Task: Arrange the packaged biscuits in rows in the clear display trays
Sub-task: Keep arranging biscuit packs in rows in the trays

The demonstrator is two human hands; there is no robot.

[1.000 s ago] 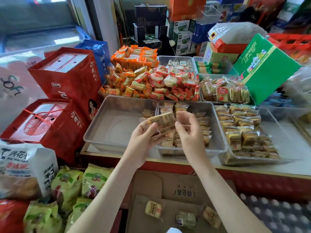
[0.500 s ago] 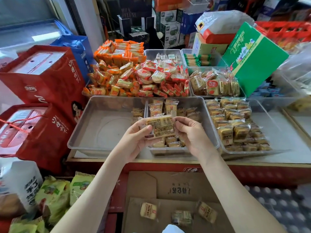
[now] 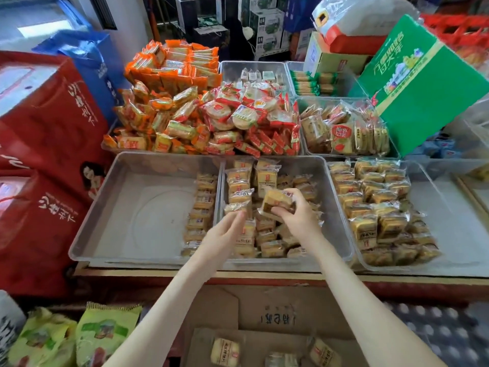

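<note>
Yellow-brown wrapped biscuit packet [image 3: 277, 201] sits tilted in right hand [image 3: 296, 218], fingers curled round it, over the loose heap in middle clear tray [image 3: 304, 166]. Left hand [image 3: 225, 231] pinches the near edge of a row packet [image 3: 236, 207] in the row [image 3: 238, 178] along that tray's left wall. Row's long axis runs away from the person. Held packet lies just right of the row; left hand is nearer to it. Judgement: next placement goes leftward into the row.
</note>
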